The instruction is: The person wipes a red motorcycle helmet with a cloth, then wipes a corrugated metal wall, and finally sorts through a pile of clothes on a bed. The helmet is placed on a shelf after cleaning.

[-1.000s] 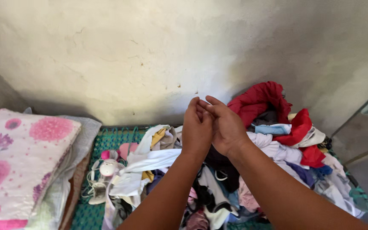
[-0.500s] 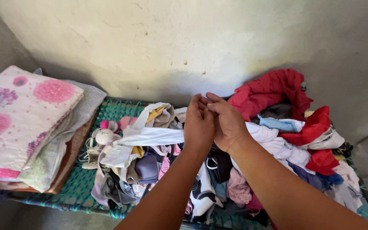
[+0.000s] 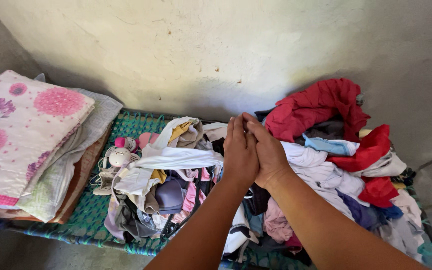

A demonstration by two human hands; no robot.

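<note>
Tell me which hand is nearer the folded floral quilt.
Left. The left hand is pressed against the right hand above the clothes pile, on the side toward the floral quilt; the right is farther.

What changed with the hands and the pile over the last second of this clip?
The left hand and right hand went from loosely cupped to pressed flat palm to palm, a little lower over the heap of clothes. They hold nothing. The view tipped downward. The clothes, folded floral bedding and woven cot stayed put.
</note>
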